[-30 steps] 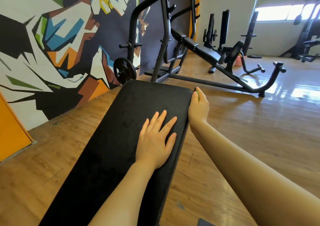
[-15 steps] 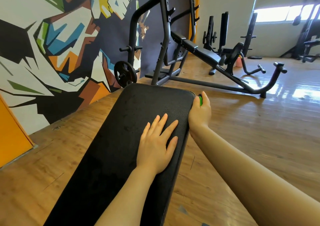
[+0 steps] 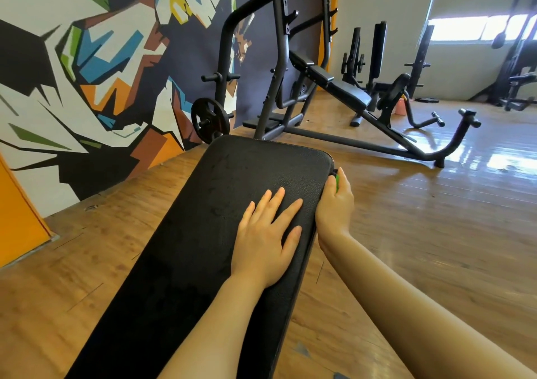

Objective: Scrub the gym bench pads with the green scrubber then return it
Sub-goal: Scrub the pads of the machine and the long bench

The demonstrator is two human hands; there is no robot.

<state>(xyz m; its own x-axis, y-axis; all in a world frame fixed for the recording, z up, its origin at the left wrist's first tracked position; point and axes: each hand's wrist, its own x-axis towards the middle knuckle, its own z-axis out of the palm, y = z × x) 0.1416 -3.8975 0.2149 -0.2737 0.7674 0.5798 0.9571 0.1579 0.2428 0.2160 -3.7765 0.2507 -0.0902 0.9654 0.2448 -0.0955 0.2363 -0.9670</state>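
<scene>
So the left hand (image 3: 266,237) is flat on the black bench pad (image 3: 203,233), palm down with the fingers straight and a bit spread, near the pad's right edge. The right hand (image 3: 334,207) is over the side of that same edge, close to the far right corner, fingers curled around the green scrubber (image 3: 337,182). Only a small sliver of green pokes out between thumb and fingers, pressed right up against the pad's side. The pad's surface has some faint dull patches toward the far end. Behind it there's an incline bench rack (image 3: 319,87) with a weight plate (image 3: 209,121) on a peg, a wood floor (image 3: 436,233), and a colourful angular mural (image 3: 87,73) on the left wall.
</scene>
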